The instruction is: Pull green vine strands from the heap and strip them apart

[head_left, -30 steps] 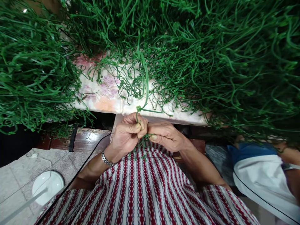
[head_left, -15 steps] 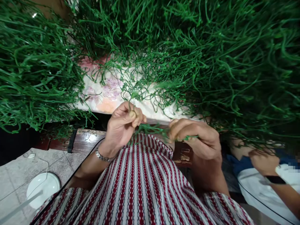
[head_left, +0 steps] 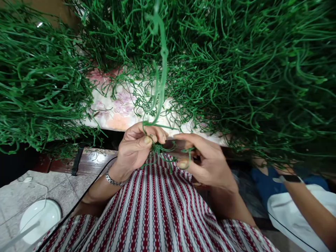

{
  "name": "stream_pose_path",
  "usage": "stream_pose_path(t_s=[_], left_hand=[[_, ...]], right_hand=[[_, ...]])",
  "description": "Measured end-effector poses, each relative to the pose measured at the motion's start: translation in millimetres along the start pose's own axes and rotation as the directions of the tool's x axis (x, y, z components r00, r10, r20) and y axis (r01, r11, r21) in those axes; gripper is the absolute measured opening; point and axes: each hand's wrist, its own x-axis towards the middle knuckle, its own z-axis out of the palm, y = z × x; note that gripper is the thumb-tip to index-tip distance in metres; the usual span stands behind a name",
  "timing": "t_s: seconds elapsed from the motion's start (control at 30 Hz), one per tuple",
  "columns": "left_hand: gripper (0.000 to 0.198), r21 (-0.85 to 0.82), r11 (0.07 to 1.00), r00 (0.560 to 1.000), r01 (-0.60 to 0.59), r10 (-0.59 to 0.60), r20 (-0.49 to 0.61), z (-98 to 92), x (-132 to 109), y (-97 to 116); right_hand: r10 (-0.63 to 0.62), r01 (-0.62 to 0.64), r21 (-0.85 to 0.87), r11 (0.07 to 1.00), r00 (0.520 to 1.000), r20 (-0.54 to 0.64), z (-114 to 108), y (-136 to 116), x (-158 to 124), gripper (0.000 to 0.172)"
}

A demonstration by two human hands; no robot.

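Observation:
My left hand is closed in a pinch on a thin green plant sprig. The sprig's long stem rises above the fingers, blurred, while shorter curled strands hang below. Just to the right, my right hand has its thumb and index finger apart. A small green strand lies by that thumb and the curled fingers; I cannot make out whether it is gripped. Both hands are above my striped lap, at the near edge of a table with a floral cover.
A heap of green sprigs covers the left, and a larger pile fills the back and right. A co-worker's forearm is at the lower right. A white round base stands on the tiled floor beside a brown bench.
My right hand has shifted slightly left, and its fingers have parted from a closed grip on green strands. The sprig's stem now extends upward from my left hand, which stays pinched.

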Motion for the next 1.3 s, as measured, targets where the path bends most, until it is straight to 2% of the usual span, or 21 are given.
stream_pose_path(t_s=[0.1,0.2,0.27,0.33,0.43,0.47,0.5,0.57,0.6,0.63,0.67,0.7,0.73,0.8,0.83,0.9,0.93,1.03,1.13,1.2,1.3], left_hand=[[0.01,0.035,0.993,0.994,-0.112,0.112,0.007,0.5,-2.4,1.6],[0.011,0.077,0.965,0.967,-0.25,0.252,-0.026,-4.1,-6.8,2.2],[0.012,0.101,0.937,0.936,-0.333,0.342,-0.086,-9.5,-9.8,0.4],[0.015,0.145,0.91,0.892,-0.389,0.411,-0.188,-15.8,-12.7,-4.3],[0.014,0.238,0.9,0.815,-0.364,0.432,-0.386,-24.9,-18.0,-13.9],[0.008,0.251,0.918,0.819,-0.308,0.39,-0.421,-27.2,-20.5,-16.4],[0.004,0.254,0.942,0.858,-0.218,0.309,-0.411,-28.7,-23.4,-17.8],[0.026,0.291,0.956,0.977,0.022,0.042,-0.211,-28.9,-30.0,-16.2],[0.034,0.349,0.93,0.994,0.11,-0.1,-0.046,-27.4,-33.3,-13.0],[0.036,0.422,0.897,0.972,0.133,-0.202,0.122,-25.1,-36.4,-8.3],[0.033,0.481,0.872,0.934,0.088,-0.24,0.266,-22.2,-38.9,-2.5],[0.026,0.512,0.859,0.91,-0.014,-0.201,0.362,-19.1,-40.6,3.9],[0.02,0.525,0.839,0.91,-0.142,-0.098,0.403,-16.4,-41.2,10.2],[0.023,0.604,0.708,0.923,-0.367,0.195,0.332,-13.0,-38.1,20.4],[0.027,0.68,0.613,0.914,-0.402,0.316,0.256,-12.7,-34.4,23.5],[0.029,0.826,0.462,0.903,-0.323,0.411,0.123,-14.9,-23.7,25.1],[0.025,0.863,0.437,0.923,-0.255,0.376,0.083,-16.8,-17.7,23.8],[0.014,0.859,0.504,0.98,-0.089,0.2,-0.016,-22.3,-3.8,16.0],[0.005,0.755,0.655,0.984,0.044,0.1,-0.144,-25.1,-0.7,8.6],[0.004,0.683,0.727,0.977,0.072,0.085,-0.194,-27.3,-2.6,5.6],[0.003,0.653,0.755,0.978,0.053,0.094,-0.187,-32.3,-6.0,3.4]], right_hand=[[-0.091,0.094,-0.126,0.988,0.995,0.033,18.4,-0.4,6.0,0.017],[-0.2,0.179,-0.266,0.947,0.978,-0.055,26.0,-0.2,7.8,0.012],[-0.271,0.203,-0.398,0.895,0.955,-0.122,25.0,-2.1,8.2,0.008],[-0.331,0.222,-0.523,0.823,0.936,-0.123,22.1,-5.0,9.5,0.01],[-0.374,0.248,-0.634,0.732,0.925,-0.07,18.8,-6.9,14.1,0.014],[-0.382,0.248,-0.659,0.71,0.922,-0.065,18.1,-6.5,16.2,0.014],[-0.389,0.244,-0.68,0.691,0.919,-0.066,17.7,-5.7,18.5,0.014],[-0.399,0.235,-0.711,0.663,0.914,-0.069,17.5,-3.3,23.0,0.014],[-0.401,0.234,-0.719,0.654,0.914,-0.067,17.8,-2.1,25.0,0.014],[-0.399,0.236,-0.722,0.65,0.915,-0.06,18.4,-0.8,26.7,0.014],[-0.399,0.244,-0.723,0.646,0.916,-0.048,19.3,0.3,28.1,0.014],[-0.401,0.255,-0.724,0.641,0.916,-0.032,20.5,1.3,29.2,0.015],[-0.407,0.267,-0.726,0.634,0.913,-0.02,21.8,2.2,30.0,0.016],[-0.423,0.285,-0.734,0.617,0.906,-0.004,24.6,3.5,30.8,0.015],[-0.428,0.291,-0.737,0.61,0.904,0.002,26.1,3.9,30.9,0.014],[-0.429,0.297,-0.739,0.605,0.903,0.012,29.6,4.6,31.1,0.013],[-0.428,0.304,-0.735,0.606,0.904,0.021,31.9,5.0,31.0,0.013],[-0.435,0.335,-0.708,0.622,0.9,0.044,41.0,7.4,30.3,0.014],[-0.415,0.351,-0.632,0.691,0.909,0.05,48.4,9.8,26.2,0.015],[-0.366,0.332,-0.517,0.789,0.93,0.038,46.5,9.7,21.0,0.017],[-0.266,0.242,-0.267,0.933,0.962,-0.055,31.0,7.1,13.7,0.024]])
